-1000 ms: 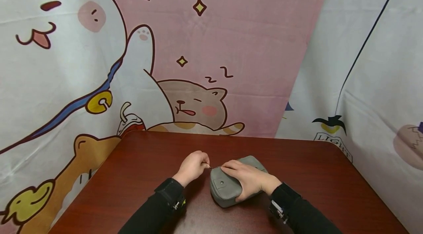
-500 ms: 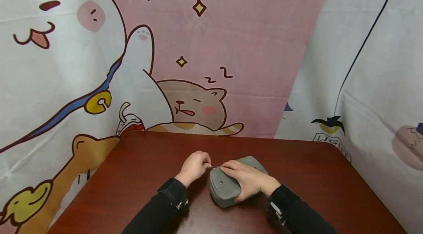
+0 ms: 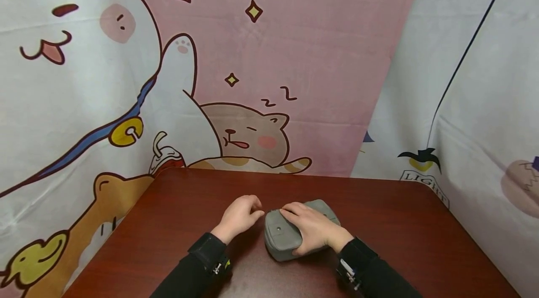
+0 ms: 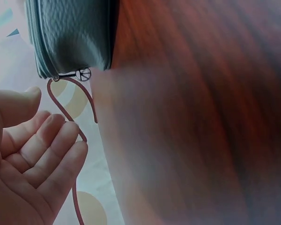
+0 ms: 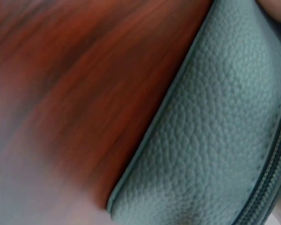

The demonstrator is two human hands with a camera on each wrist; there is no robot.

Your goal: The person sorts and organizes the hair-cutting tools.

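Note:
A grey-green pebbled leather zip bag sits on the table, a little right of the middle in the head view. My right hand grips it from above, fingers across the top and thumb down the near side. Along the bag's edge runs a dark zipper, seen in the right wrist view. In the left wrist view a round metal zipper pull hangs at the bag's end. Just short of it is my left hand, fingers loosely bent and holding nothing, with a small gap to the bag.
The reddish-brown wooden table reaches back to a cartoon-printed cloth hanging behind it. More printed cloth stands along the right side. Dark sleeves with wrist-worn devices cover both forearms.
My left hand has let go of the zipper pull and moved slightly left, its fingers loosening. The bag and right hand have shifted slightly left.

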